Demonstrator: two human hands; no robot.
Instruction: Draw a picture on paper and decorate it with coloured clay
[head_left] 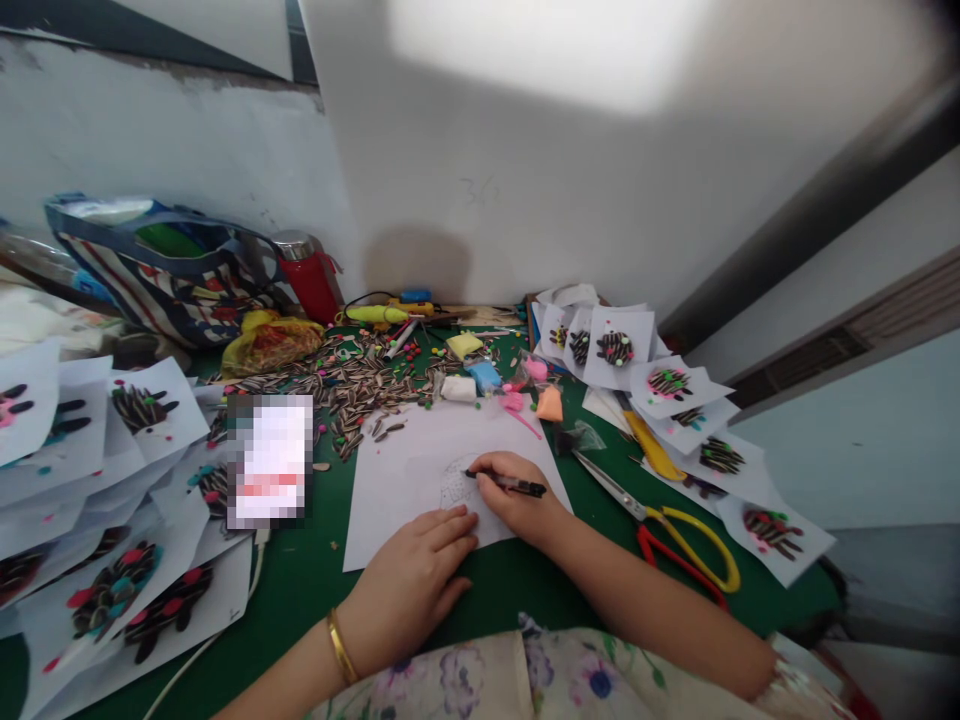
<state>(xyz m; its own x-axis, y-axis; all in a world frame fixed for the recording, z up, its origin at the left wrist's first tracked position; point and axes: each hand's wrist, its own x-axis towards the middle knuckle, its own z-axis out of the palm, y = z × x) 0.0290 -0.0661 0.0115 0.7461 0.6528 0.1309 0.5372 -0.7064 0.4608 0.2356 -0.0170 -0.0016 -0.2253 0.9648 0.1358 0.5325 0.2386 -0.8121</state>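
"Well, the right hand [521,500] pinched a pen [529,487], tip at the drawing [453,484] just leftward!"
"And the left hand [420,560]?"
"It lay flat, unclenched, partly on the paper [390,490], fingertips just short of the drawing!"

Glare whitens the wall [570,190] high beyond the paper [390,480]; a soft, rounded shadow [416,262] falls between, and the outermost edges look stretched.

Matt paper, polished metal

The white sheet [390,485] is smooth, matt paper; the pen [526,487] looks like glossy plastic. The scissors [640,511] join shiny metal blades to plastic-looking handles. The bracelet [340,648] gleams like polished metal. The striped tote [176,285] looks cloth, the yellow bag [271,345] crinkled thin plastic, the tabletop [321,545] matt.
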